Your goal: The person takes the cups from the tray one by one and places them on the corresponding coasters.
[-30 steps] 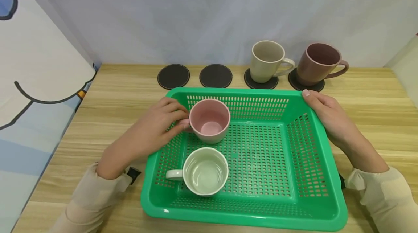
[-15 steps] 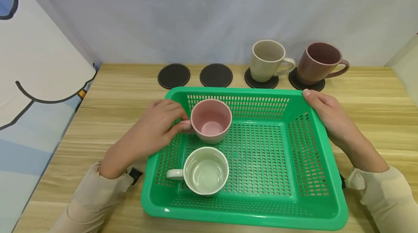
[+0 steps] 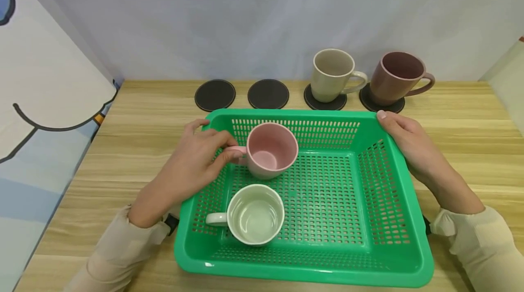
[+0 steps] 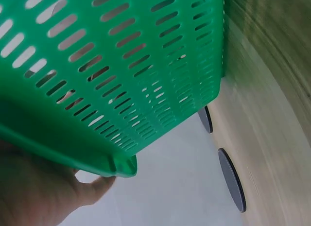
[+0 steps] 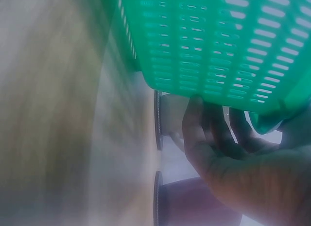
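My left hand [image 3: 192,162] pinches the handle of a pink mug [image 3: 272,148] between thumb and fingers, at the left side of a green slotted plastic basket [image 3: 303,276]. The mug is inside the basket, leaning a little to the right. In front of it a pale green mug [image 3: 255,215] stands upright in the basket, its handle to the left. My right hand [image 3: 419,151] grips the basket's far right corner, thumb on top of the rim. In the right wrist view, the fingers [image 5: 195,124] curl beneath that rim.
Along the back lie round black coasters [image 3: 214,95], two of them bare. A beige mug [image 3: 329,80] and a brown mug [image 3: 393,85] stand on the other two, close behind the basket. A grey-white cloth [image 3: 245,19] hangs behind the wooden table [image 3: 135,146].
My left hand has shifted the pink mug slightly to the right, and the mug now leans more. The right hand keeps its grip on the basket.
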Motion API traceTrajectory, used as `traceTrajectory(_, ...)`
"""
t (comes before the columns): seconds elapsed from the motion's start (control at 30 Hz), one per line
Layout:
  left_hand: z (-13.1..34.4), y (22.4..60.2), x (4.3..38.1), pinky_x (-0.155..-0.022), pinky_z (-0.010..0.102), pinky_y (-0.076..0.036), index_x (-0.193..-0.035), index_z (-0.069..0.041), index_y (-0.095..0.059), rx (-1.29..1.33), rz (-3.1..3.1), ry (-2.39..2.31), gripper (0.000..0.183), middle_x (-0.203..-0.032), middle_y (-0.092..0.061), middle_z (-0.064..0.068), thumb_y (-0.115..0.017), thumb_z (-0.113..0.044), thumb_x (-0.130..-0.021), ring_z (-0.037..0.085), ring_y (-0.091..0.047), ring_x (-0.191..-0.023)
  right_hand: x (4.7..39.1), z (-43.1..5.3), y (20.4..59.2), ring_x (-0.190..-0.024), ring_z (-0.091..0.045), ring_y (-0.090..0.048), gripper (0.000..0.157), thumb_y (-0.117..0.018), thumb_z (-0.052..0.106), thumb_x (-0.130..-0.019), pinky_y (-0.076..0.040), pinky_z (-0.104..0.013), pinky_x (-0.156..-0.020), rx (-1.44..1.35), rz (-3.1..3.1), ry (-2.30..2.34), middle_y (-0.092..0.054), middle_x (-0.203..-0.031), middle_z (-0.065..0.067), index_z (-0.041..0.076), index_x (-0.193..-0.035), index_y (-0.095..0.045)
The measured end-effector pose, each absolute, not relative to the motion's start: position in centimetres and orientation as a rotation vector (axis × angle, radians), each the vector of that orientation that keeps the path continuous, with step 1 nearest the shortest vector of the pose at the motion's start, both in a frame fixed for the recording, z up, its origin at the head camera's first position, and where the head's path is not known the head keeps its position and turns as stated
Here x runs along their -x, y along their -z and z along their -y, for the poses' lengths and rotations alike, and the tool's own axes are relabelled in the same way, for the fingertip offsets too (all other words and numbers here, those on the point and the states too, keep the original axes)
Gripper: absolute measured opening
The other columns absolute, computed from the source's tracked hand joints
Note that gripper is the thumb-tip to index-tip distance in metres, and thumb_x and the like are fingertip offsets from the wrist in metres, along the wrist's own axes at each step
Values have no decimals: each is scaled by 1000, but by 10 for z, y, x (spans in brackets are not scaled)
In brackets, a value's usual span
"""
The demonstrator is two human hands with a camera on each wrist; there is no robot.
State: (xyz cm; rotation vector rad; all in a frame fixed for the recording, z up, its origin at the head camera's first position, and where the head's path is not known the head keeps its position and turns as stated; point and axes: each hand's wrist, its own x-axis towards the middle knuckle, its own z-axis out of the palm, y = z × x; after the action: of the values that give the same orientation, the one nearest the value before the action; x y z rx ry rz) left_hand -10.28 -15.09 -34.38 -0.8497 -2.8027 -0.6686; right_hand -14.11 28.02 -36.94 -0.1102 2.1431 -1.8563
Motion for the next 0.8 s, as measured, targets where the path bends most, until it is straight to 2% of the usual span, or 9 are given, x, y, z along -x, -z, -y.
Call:
traceTrajectory(0.17, 149, 342, 103, -121, 53, -38, -98, -14, -71, 857, 2791, 699, 18, -84, -77, -9, -69, -31, -101, 8, -68, -74, 140, -280, 368, -68, -18, -78, 34, -49, 41, -111, -65, -35, -58, 113, -2131, 1869, -79, -86, -1, 12, -115, -65)
traceTrajectory(0.4, 145, 342, 103, -114, 45, -48, -101, -15, -69, 860, 2823, 718, 20, -83, -78, -10, -65, -34, -103, 13, -73, -87, 140, -280, 368, -67, -17, -78, 34, -49, 41, -111, -65, -35, -58, 116, -2127, 1882, -79, -85, 0, 12, -113, -66)
traceTrajectory(0.53, 144, 340, 103, -111, 44, -49, -99, -16, -67, 877, 2841, 743, 17, -81, -74, -10, -65, -32, -103, 14, -69, -89, 140, -280, 368, -67, -17, -78, 34, -49, 42, -111, -65, -35, -58, 101, -2135, 1874, -79, -86, 0, 12, -114, -66)
traceTrajectory(0.8, 145, 341, 103, -112, 41, -44, -98, -17, -68, 930, 2851, 788, 16, -78, -70, -14, -63, -30, -105, 4, -66, -78, 140, -279, 369, -68, -17, -78, 34, -49, 42, -111, -65, -34, -59, 92, -2119, 1883, -79, -86, 0, 12, -115, -66)
